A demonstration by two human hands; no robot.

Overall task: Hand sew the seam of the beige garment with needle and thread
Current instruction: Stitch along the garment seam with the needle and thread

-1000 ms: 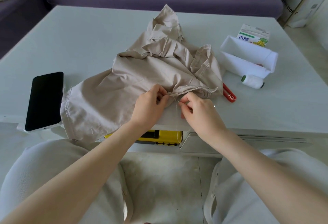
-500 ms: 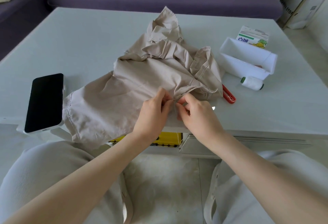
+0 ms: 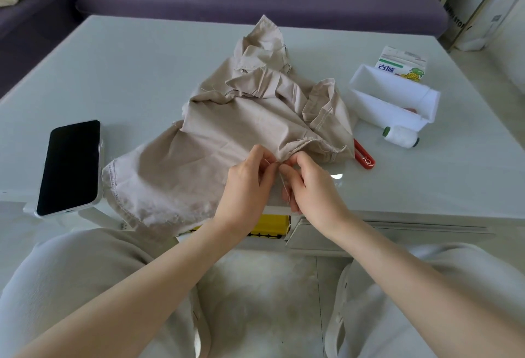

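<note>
Left hand (image 3: 247,184) and right hand (image 3: 312,187) both closed in fingertip pinches on one raised fold of the beige garment (image 3: 227,136), fingertips almost touching, close to the table's front edge, about mid-width. Key relation: the seam runs from the pinch away to the right and slightly back, a puckered ridge with frayed edge, so its long axis lies left-right across the right hand's side. Right hand is nearer the unsewn run, left hand anchors the cloth. Judgement: the next stitch goes in just right of the pinch, along that ridge. Table (image 3: 142,73): pale, glossy, hard, glare spot beside the right hand. Garment: thin matte woven cotton-like cloth, crumpled into a heap toward the table centre, one flat panel with a stitched hem drooping over the front edge at left. Phone (image 3: 71,167): flat black slab, front-left corner, overhanging. White box (image 3: 392,102): rigid open tray, right side, with a printed carton (image 3: 402,65) behind it. Spool (image 3: 400,136): white, cylindrical, on its side, just in front of the box. Red tool (image 3: 365,156): slim plastic, touching the garment's right edge. Thread (image 3: 284,187): fine pale strand hanging from the pinch over the right fingers. Needle: too small to make out.
</note>
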